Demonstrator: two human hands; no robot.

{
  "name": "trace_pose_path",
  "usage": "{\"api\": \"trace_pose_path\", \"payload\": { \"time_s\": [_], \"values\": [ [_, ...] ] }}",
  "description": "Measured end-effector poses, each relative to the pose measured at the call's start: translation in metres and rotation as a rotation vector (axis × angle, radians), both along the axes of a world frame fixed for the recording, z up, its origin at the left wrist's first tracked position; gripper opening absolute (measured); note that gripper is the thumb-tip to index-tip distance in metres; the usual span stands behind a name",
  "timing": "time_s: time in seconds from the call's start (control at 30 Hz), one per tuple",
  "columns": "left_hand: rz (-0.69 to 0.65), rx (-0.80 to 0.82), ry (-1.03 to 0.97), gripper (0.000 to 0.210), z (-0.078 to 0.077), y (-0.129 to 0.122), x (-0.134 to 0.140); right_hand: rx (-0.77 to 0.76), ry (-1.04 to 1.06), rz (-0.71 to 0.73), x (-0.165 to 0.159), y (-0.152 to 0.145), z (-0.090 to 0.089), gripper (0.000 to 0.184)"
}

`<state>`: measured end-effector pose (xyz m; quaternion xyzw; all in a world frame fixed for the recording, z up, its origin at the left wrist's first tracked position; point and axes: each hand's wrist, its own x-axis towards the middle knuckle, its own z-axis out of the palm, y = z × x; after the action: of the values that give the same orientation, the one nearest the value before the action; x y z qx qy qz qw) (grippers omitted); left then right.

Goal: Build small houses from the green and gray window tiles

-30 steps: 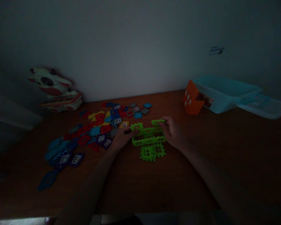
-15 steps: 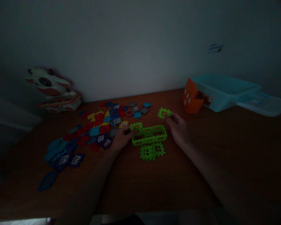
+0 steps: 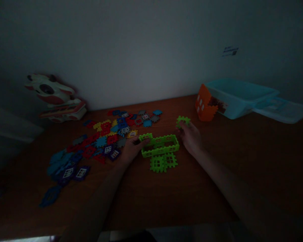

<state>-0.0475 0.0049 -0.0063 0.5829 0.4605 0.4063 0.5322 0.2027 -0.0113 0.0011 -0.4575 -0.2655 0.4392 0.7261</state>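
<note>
Head view, dimly lit. At the centre of the frame, an oblong green enclosure (image 3: 160, 152) of toothed window panels rests on the brown bench (image 3: 171, 198), with a raised green tile (image 3: 145, 136) at its left rear corner. The left hand (image 3: 130, 150) has its fingers closed on this corner, though the dimness obscures the exact contact. Right of centre, the right hand (image 3: 192, 137) pinches a loose green tile (image 3: 183, 119) between its fingers, apart from the enclosure. Flat green tiles (image 3: 157, 164) lie just below the enclosure. Mixed coloured tiles (image 3: 101, 142) spread across the left; a cow-shaped toy (image 3: 54, 97) stands at upper left, and an orange assembly (image 3: 201, 101) beside a pale blue tub (image 3: 242, 95) at upper right.
</note>
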Motion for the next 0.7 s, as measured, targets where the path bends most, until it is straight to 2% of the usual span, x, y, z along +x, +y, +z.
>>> {"api": "trace_pose_path", "payload": {
  "time_s": [0.2, 0.3, 0.47, 0.57, 0.7],
  "values": [
    [-0.006, -0.031, 0.011, 0.05, 0.004, 0.0, 0.0, 0.018, -0.123, 0.068, -0.002, -0.003, 0.001, 0.031],
    [-0.009, -0.033, 0.031, 0.045, 0.006, 0.0, 0.0, 0.006, -0.189, 0.172, -0.003, -0.007, 0.005, 0.032],
    [-0.01, -0.048, 0.067, 0.038, 0.008, 0.0, -0.002, -0.032, -0.455, 0.383, 0.003, -0.014, 0.012, 0.032],
    [-0.009, -0.065, 0.058, 0.04, 0.008, -0.001, -0.002, -0.023, -0.561, 0.433, 0.007, -0.015, 0.013, 0.031],
    [-0.006, -0.065, 0.026, 0.045, 0.009, -0.001, 0.0, 0.011, -0.602, 0.482, 0.007, -0.014, 0.01, 0.029]
  ]
}}
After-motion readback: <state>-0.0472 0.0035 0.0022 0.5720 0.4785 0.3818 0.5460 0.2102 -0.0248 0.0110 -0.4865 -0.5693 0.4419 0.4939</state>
